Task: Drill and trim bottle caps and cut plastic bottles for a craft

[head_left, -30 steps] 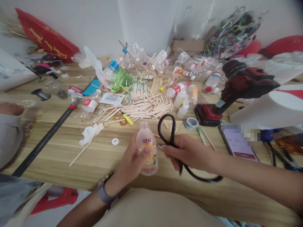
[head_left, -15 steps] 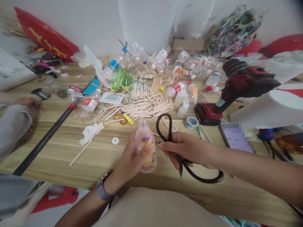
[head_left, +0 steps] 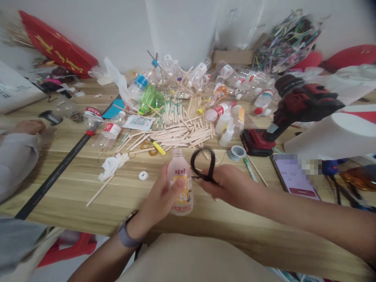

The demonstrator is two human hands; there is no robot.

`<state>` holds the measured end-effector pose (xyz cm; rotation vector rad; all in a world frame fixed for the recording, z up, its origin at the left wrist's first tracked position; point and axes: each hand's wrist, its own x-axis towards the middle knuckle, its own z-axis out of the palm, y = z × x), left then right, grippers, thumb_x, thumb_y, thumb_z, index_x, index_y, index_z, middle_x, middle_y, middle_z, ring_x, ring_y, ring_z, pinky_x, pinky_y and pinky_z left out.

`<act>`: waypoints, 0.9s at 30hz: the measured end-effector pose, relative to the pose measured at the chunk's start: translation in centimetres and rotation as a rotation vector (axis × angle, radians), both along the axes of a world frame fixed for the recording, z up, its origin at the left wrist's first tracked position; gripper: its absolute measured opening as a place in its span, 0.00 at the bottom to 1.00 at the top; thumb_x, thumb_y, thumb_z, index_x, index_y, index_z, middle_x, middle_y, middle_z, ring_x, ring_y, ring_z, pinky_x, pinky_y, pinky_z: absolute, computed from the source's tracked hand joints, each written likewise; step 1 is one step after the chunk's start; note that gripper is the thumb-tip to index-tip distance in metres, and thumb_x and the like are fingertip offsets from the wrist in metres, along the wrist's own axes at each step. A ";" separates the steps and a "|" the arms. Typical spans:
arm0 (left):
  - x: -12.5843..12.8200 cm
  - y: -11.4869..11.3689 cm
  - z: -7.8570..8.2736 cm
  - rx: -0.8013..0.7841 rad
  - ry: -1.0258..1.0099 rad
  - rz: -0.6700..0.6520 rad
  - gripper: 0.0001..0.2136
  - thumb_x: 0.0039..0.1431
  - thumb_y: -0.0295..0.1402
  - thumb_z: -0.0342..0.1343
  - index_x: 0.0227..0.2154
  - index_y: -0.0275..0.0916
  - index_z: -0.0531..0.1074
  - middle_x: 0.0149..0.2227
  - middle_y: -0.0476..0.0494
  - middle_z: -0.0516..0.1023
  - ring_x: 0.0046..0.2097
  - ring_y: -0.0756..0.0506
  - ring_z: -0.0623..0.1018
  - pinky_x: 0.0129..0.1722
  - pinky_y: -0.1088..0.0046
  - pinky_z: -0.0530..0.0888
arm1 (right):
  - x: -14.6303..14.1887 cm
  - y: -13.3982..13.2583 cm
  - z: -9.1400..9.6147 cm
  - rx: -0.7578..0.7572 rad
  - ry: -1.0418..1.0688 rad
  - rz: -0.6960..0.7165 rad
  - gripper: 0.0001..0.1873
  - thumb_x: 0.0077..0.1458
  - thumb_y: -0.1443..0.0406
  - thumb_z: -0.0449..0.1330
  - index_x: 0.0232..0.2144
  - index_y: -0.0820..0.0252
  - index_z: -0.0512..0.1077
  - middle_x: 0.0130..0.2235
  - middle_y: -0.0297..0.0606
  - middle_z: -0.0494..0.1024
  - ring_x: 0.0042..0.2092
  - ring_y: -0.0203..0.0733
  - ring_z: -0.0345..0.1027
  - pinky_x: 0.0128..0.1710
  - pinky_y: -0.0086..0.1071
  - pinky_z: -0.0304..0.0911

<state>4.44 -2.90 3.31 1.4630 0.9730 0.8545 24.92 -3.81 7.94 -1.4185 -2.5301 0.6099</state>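
Note:
My left hand [head_left: 160,197] is wrapped round a small pink plastic bottle [head_left: 179,184] with a red and yellow cartoon label, held upright above the near edge of the wooden table [head_left: 88,188]. My right hand [head_left: 232,186] grips black scissors [head_left: 203,166] by the handles, one big loop sticking up. Their tips point left and touch the bottle's right side at label height. A watch with a grey strap [head_left: 125,235] sits on my left wrist.
A heap of wooden sticks [head_left: 179,133] and empty plastic bottles [head_left: 223,102] fills the table's middle. A red cordless drill [head_left: 293,113], tape roll [head_left: 236,152] and phone [head_left: 295,176] lie right. A black rod [head_left: 55,172] runs diagonally left. Another person's hand [head_left: 29,127] rests far left.
My right hand turned the scissors, so the lower handle loop that hung toward me is now out of sight, and the tips stay at the bottle. The bottle shifted slightly down and left.

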 end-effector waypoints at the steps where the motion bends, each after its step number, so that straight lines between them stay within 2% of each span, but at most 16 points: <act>1: 0.0 0.1 0.0 -0.057 -0.017 -0.010 0.18 0.63 0.47 0.50 0.49 0.40 0.66 0.42 0.44 0.77 0.42 0.42 0.76 0.44 0.64 0.75 | 0.1 -0.1 0.1 0.121 -0.031 0.024 0.17 0.63 0.68 0.49 0.23 0.60 0.68 0.21 0.37 0.75 0.23 0.35 0.65 0.20 0.30 0.47; 3: 0.1 0.2 0.0 -0.167 -0.048 -0.017 0.17 0.64 0.48 0.48 0.47 0.41 0.67 0.40 0.44 0.77 0.41 0.42 0.77 0.42 0.64 0.75 | 0.3 -0.2 0.3 0.223 -0.062 0.046 0.14 0.61 0.69 0.51 0.23 0.59 0.69 0.23 0.41 0.76 0.27 0.39 0.66 0.21 0.33 0.44; 5: 0.2 0.1 0.0 -0.178 -0.050 -0.002 0.17 0.64 0.47 0.48 0.48 0.41 0.67 0.42 0.43 0.77 0.42 0.41 0.77 0.42 0.64 0.75 | 0.2 -0.2 0.3 0.140 -0.049 -0.010 0.13 0.60 0.70 0.52 0.24 0.59 0.69 0.23 0.41 0.75 0.26 0.39 0.65 0.21 0.33 0.44; 8: 0.0 0.0 -0.2 0.005 0.000 0.015 0.19 0.63 0.46 0.51 0.50 0.40 0.64 0.45 0.40 0.76 0.46 0.41 0.76 0.46 0.63 0.74 | -0.1 0.2 0.0 -0.122 0.019 -0.095 0.16 0.63 0.66 0.50 0.24 0.59 0.69 0.19 0.34 0.74 0.20 0.34 0.63 0.18 0.29 0.47; 10: -0.3 -0.1 -0.3 0.094 0.028 0.000 0.21 0.61 0.45 0.54 0.52 0.39 0.61 0.45 0.40 0.76 0.45 0.42 0.77 0.46 0.63 0.74 | -0.2 0.4 -0.1 -0.358 0.099 -0.083 0.20 0.67 0.64 0.45 0.25 0.59 0.69 0.16 0.30 0.73 0.15 0.32 0.61 0.16 0.27 0.49; 11: -0.4 -0.1 -0.3 0.111 0.037 -0.005 0.23 0.60 0.45 0.55 0.52 0.38 0.60 0.45 0.41 0.76 0.44 0.43 0.77 0.46 0.64 0.74 | -0.2 0.4 -0.1 -0.409 0.115 -0.070 0.21 0.67 0.64 0.44 0.25 0.59 0.69 0.16 0.29 0.73 0.14 0.31 0.60 0.15 0.26 0.50; 12: -0.4 0.0 -0.4 0.115 0.042 -0.003 0.24 0.59 0.45 0.57 0.53 0.38 0.60 0.45 0.41 0.76 0.44 0.43 0.76 0.46 0.64 0.73 | -0.2 0.4 0.0 -0.383 0.105 -0.058 0.21 0.67 0.64 0.44 0.25 0.59 0.69 0.16 0.29 0.73 0.14 0.31 0.60 0.15 0.26 0.50; 14: -0.3 0.1 -0.5 0.066 0.028 0.021 0.25 0.58 0.46 0.57 0.53 0.39 0.60 0.46 0.41 0.76 0.45 0.42 0.76 0.47 0.63 0.73 | 0.0 0.3 0.2 -0.149 0.026 -0.030 0.18 0.65 0.67 0.48 0.24 0.60 0.69 0.18 0.32 0.74 0.18 0.32 0.63 0.17 0.28 0.49; 17: 0.2 0.4 -0.5 -0.202 -0.051 -0.009 0.19 0.63 0.49 0.49 0.47 0.40 0.66 0.39 0.43 0.77 0.41 0.42 0.77 0.41 0.64 0.75 | 0.3 -0.1 0.5 0.230 -0.113 0.064 0.15 0.62 0.70 0.51 0.25 0.60 0.70 0.23 0.40 0.76 0.26 0.38 0.66 0.20 0.32 0.46; 19: 0.3 0.5 -0.5 -0.318 -0.085 -0.047 0.19 0.64 0.50 0.44 0.44 0.40 0.67 0.35 0.44 0.77 0.37 0.43 0.78 0.36 0.64 0.75 | 0.3 -0.2 0.5 0.346 -0.174 0.099 0.13 0.61 0.71 0.52 0.26 0.60 0.71 0.24 0.41 0.76 0.27 0.40 0.66 0.21 0.34 0.44; 20: 0.3 0.5 -0.5 -0.283 -0.075 -0.046 0.19 0.64 0.50 0.45 0.45 0.40 0.67 0.37 0.44 0.77 0.38 0.42 0.77 0.38 0.64 0.75 | 0.2 -0.1 0.5 0.334 -0.170 0.069 0.12 0.60 0.70 0.52 0.26 0.60 0.71 0.23 0.40 0.76 0.27 0.39 0.66 0.21 0.33 0.45; 21: 0.2 0.5 -0.6 -0.194 -0.048 -0.027 0.19 0.63 0.49 0.48 0.47 0.39 0.66 0.39 0.43 0.77 0.40 0.42 0.77 0.41 0.63 0.75 | 0.1 -0.1 0.4 0.229 -0.122 0.009 0.12 0.60 0.69 0.52 0.25 0.60 0.70 0.23 0.39 0.76 0.26 0.38 0.66 0.21 0.32 0.46; 22: 0.0 0.4 -0.7 -0.080 -0.017 0.002 0.19 0.62 0.47 0.51 0.49 0.39 0.65 0.42 0.42 0.76 0.43 0.42 0.77 0.45 0.63 0.74 | 0.0 0.0 0.4 0.027 -0.030 -0.072 0.12 0.61 0.67 0.52 0.25 0.59 0.68 0.22 0.37 0.75 0.25 0.37 0.66 0.21 0.30 0.48; 25: -0.7 0.1 -1.2 0.134 0.015 -0.008 0.26 0.57 0.42 0.59 0.55 0.41 0.58 0.45 0.44 0.75 0.42 0.44 0.76 0.44 0.66 0.74 | -0.4 0.3 0.5 -0.720 0.304 -0.242 0.16 0.63 0.61 0.45 0.24 0.57 0.64 0.17 0.31 0.70 0.19 0.34 0.61 0.17 0.27 0.51; 26: -0.9 0.1 -1.4 0.141 -0.005 -0.041 0.27 0.57 0.42 0.60 0.55 0.42 0.56 0.44 0.45 0.76 0.40 0.45 0.77 0.42 0.67 0.75 | -0.5 0.4 0.6 -0.855 0.361 -0.244 0.17 0.64 0.60 0.44 0.25 0.56 0.63 0.16 0.29 0.69 0.17 0.34 0.59 0.16 0.27 0.51; 27: -0.9 0.1 -1.4 0.143 -0.034 -0.070 0.26 0.58 0.42 0.59 0.55 0.43 0.56 0.44 0.45 0.76 0.39 0.45 0.77 0.40 0.68 0.75 | -0.5 0.4 0.7 -0.848 0.358 -0.228 0.18 0.64 0.60 0.43 0.24 0.56 0.63 0.16 0.29 0.68 0.16 0.34 0.58 0.15 0.27 0.50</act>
